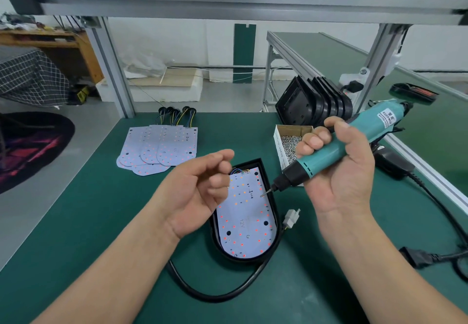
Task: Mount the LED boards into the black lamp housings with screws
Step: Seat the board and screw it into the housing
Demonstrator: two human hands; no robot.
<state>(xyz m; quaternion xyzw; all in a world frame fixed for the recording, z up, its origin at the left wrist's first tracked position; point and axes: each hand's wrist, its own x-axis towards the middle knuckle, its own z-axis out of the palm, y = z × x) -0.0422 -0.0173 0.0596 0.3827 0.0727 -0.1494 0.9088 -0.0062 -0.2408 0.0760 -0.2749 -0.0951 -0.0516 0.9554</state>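
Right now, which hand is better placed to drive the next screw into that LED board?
Right: the right hand grips the electric screwdriver, its bit close over the LED board; the left hand holds no tool.

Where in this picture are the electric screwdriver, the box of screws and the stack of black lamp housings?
electric screwdriver (370, 121): head view, upper teal body beside the label.
box of screws (279, 150): head view, white side wall.
stack of black lamp housings (314, 101): head view, middle of the stack.
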